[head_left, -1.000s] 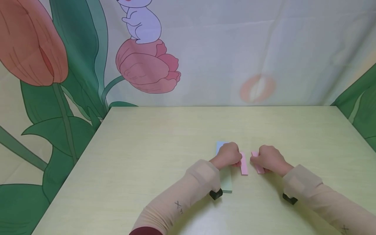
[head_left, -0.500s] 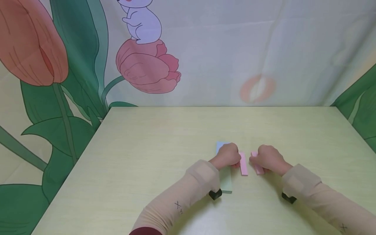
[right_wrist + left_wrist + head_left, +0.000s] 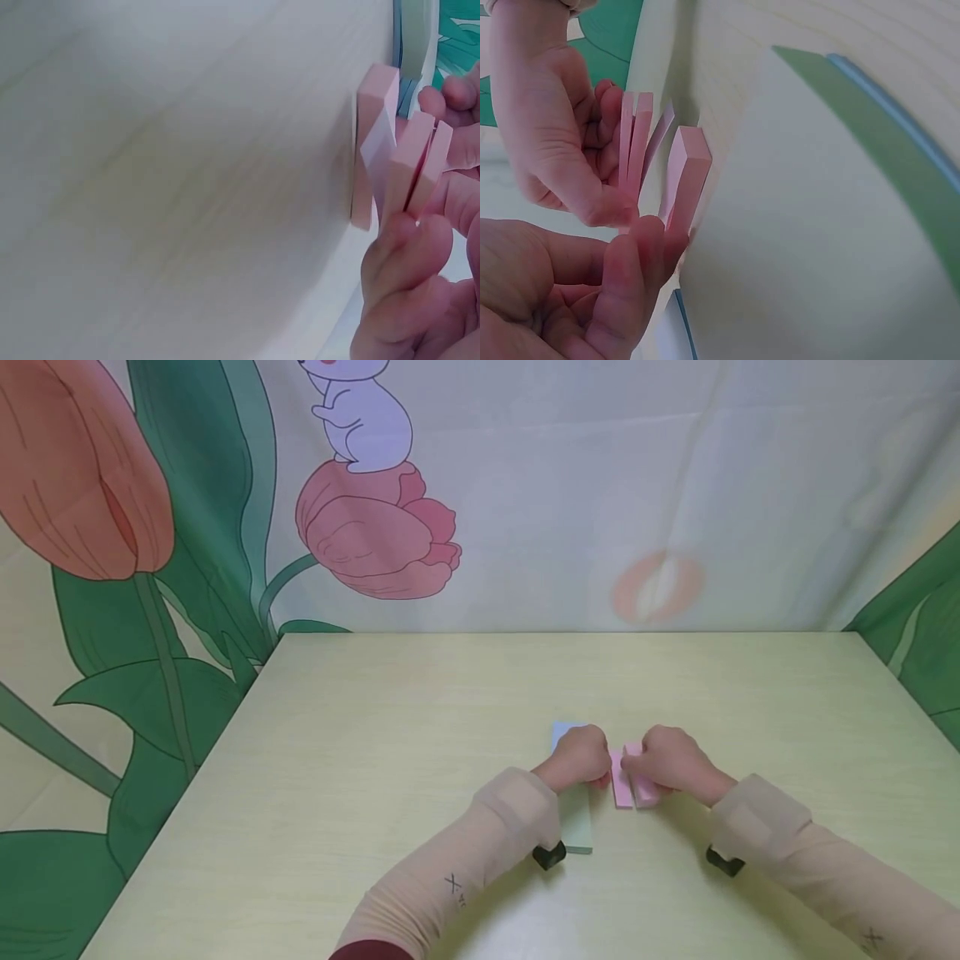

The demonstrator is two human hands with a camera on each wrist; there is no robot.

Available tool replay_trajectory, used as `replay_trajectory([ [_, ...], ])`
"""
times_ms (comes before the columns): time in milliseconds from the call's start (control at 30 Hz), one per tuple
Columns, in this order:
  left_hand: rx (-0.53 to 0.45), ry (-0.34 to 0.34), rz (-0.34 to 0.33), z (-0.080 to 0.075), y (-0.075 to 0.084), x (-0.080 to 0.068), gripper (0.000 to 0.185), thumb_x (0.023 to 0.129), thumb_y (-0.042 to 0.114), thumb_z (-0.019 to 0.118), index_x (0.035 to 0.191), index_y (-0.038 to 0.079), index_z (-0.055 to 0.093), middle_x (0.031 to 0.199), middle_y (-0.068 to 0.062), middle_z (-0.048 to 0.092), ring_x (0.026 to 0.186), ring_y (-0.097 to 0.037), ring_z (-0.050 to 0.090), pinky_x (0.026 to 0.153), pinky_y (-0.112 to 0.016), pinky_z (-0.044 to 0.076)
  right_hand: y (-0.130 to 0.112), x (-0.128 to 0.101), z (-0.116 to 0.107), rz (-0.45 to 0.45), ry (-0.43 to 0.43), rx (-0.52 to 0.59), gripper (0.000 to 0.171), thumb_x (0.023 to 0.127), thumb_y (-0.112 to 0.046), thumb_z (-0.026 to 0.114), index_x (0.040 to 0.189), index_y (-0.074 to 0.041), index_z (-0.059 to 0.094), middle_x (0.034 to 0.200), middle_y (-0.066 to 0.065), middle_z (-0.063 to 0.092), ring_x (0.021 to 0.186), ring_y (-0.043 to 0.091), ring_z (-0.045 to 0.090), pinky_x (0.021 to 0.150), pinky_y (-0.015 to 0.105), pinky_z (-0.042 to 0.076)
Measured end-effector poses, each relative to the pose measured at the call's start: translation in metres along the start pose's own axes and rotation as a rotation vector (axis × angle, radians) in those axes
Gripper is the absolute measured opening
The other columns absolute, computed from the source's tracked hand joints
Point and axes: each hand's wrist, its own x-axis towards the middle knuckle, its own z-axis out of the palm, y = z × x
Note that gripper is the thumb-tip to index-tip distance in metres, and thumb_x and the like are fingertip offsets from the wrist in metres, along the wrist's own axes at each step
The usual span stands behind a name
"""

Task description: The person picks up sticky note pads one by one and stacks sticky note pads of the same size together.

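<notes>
Joining 2 pink pads: right hand [image 3: 670,762] pinching loose pad [image 3: 642,781]; left hand [image 3: 581,757] pressing fingertips on lying pad [image 3: 619,787]. Next, probably: align edges.

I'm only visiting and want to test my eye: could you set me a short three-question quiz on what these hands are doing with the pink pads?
1. True or false: the right hand holds a pink pad close beside the pink pad at the left hand.
2. Which lies under the left forearm? A) green pad B) red cup C) scissors
3. Fill in: the pads rest on a pale ____ table.

Key: 1 true; 2 A; 3 yellow-green.
</notes>
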Motion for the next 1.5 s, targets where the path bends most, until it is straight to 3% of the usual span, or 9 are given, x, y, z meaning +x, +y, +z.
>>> replay_trajectory([
  [300, -0.012, -0.004, 0.013, 0.001, -0.002, 0.001, 0.019, 0.081, 0.004, 0.05, 0.069, 0.007, 0.064, 0.063, -0.004, 0.067, 0.046, -0.01, 0.056, 0.045, -0.016, 0.035, -0.008, 0.0, 0.003, -0.008, -0.025, 0.032, 0.026, 0.079, -0.026, 0.054, 0.062, -0.007, 0.048, 0.051, 0.0, 0.043, 0.041, 0.011, 0.041, 0.037, 0.019, 0.032],
  [633, -0.123, -0.039, -0.005, 0.004, -0.006, 0.005, 0.02, 0.083, 0.007, 0.052, 0.065, 0.005, 0.062, 0.055, -0.004, 0.061, 0.044, -0.01, 0.052, 0.044, -0.017, 0.037, -0.011, 0.005, 0.008, -0.006, -0.035, 0.011, 0.03, 0.08, -0.031, 0.055, 0.064, -0.005, 0.05, 0.049, 0.001, 0.044, 0.04, 0.012, 0.041, 0.037, 0.02, 0.032],
  [1067, -0.179, -0.056, -0.031, 0.005, -0.008, 0.008, 0.024, 0.085, 0.007, 0.051, 0.062, 0.005, 0.06, 0.052, -0.003, 0.057, 0.045, -0.011, 0.05, 0.044, -0.018, 0.037, -0.01, 0.006, 0.008, 0.001, -0.065, 0.025, 0.031, 0.082, -0.029, 0.054, 0.062, -0.006, 0.049, 0.045, 0.0, 0.042, 0.038, 0.01, 0.039, 0.037, 0.019, 0.031],
  [1300, -0.172, -0.057, -0.019, 0.004, -0.007, 0.006, 0.025, 0.085, 0.006, 0.048, 0.065, 0.004, 0.061, 0.055, -0.004, 0.061, 0.044, -0.01, 0.053, 0.044, -0.017, 0.04, 0.0, 0.007, 0.008, 0.014, -0.116, 0.094, 0.039, 0.084, -0.035, 0.054, 0.057, -0.008, 0.049, 0.045, -0.001, 0.042, 0.038, 0.011, 0.037, 0.038, 0.02, 0.031],
  [1500, -0.218, -0.067, -0.042, 0.004, -0.006, 0.003, 0.019, 0.085, 0.009, 0.052, 0.069, 0.004, 0.061, 0.056, -0.004, 0.057, 0.048, -0.013, 0.051, 0.047, -0.019, 0.039, 0.0, 0.007, 0.002, 0.022, -0.138, 0.134, 0.032, 0.086, -0.025, 0.047, 0.063, -0.005, 0.054, 0.048, 0.001, 0.048, 0.042, 0.012, 0.045, 0.039, 0.021, 0.038],
])
